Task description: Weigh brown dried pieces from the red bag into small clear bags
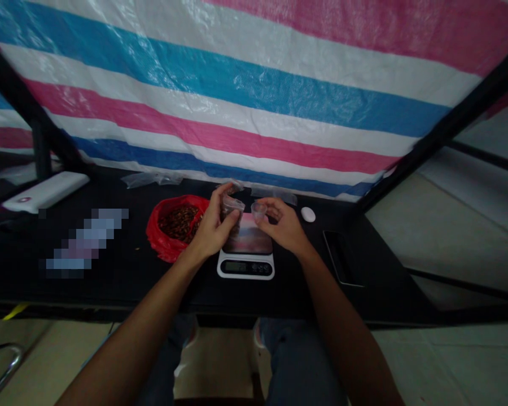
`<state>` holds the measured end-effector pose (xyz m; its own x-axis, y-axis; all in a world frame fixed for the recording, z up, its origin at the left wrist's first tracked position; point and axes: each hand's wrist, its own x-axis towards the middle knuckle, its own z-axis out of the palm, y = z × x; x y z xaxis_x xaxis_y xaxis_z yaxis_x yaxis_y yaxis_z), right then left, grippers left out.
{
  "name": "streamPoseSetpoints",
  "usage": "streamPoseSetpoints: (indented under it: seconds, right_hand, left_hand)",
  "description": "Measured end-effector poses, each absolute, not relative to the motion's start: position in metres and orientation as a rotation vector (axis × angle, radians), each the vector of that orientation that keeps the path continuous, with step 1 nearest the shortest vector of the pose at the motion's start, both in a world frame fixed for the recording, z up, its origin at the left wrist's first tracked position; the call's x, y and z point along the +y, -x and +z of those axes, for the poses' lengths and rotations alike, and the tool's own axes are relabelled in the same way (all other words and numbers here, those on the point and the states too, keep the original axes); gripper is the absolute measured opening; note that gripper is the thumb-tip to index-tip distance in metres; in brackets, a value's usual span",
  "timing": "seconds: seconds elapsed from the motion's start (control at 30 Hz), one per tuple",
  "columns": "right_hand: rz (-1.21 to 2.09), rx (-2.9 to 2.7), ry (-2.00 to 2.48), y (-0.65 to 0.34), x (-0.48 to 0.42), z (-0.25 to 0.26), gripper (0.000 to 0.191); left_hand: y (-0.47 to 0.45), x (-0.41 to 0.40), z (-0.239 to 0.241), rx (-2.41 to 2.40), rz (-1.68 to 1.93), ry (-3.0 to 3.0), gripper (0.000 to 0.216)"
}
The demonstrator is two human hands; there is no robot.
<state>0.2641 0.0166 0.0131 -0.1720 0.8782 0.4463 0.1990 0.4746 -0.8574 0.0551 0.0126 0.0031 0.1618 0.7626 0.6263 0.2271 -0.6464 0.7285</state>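
Note:
My left hand (212, 227) is wrapped round a small clear plastic cup (232, 206) with dark contents, holding it just above a small digital kitchen scale (246, 256). My right hand (281, 227) pinches a smaller clear plastic cup or lid (258, 211) beside it, over the scale's platform. A red plastic bag (175, 225) lies open to the left of the scale, filled with brown dried pieces. Both hands are close together, almost touching.
The black table (110, 282) also bears a white power bank (46, 192) at far left, a blurred-out patch, clear plastic bags (152, 179) at the back, a small white oval object (308, 214) and a dark phone-like slab (342, 259) on the right. A striped tarp (254, 90) hangs behind.

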Motion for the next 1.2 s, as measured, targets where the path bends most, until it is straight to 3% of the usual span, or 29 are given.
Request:
streamPoseSetpoints:
  seconds: [0.13, 0.27, 0.37, 0.53, 0.67, 0.87, 1.2]
  right_hand:
    - [0.632, -1.944, 1.049, -0.268, 0.012, 0.015, 0.030]
    - [0.517, -2.069, 1.082, -0.274, 0.009, 0.020, 0.039]
    - [0.557, -2.021, 0.955, -0.276, 0.006, 0.027, 0.037]
    - [0.590, -1.843, 0.896, -0.271, 0.005, 0.034, 0.016]
    - [0.590, -1.805, 0.886, -0.266, 0.004, 0.033, 0.017]
    - [0.607, -1.715, 0.862, -0.266, 0.002, 0.032, 0.018]
    - [0.586, -1.696, 0.804, -0.265, 0.001, 0.033, 0.015]
  left_hand:
    - [-0.054, 0.011, 0.009, 0.911, 1.483, -1.821, 0.070]
    - [-0.055, 0.007, 0.014, 0.887, 1.453, -1.801, 0.067]
    - [-0.058, 0.005, 0.016, 0.869, 1.419, -1.789, 0.068]
    - [-0.064, 0.002, 0.018, 0.888, 1.359, -1.787, 0.067]
    - [-0.065, 0.001, 0.022, 0.910, 1.303, -1.774, 0.071]
    - [-0.060, -0.006, 0.038, 0.800, 1.262, -1.656, 0.040]
    - [-0.063, -0.012, 0.047, 0.889, 1.369, -1.545, 0.044]
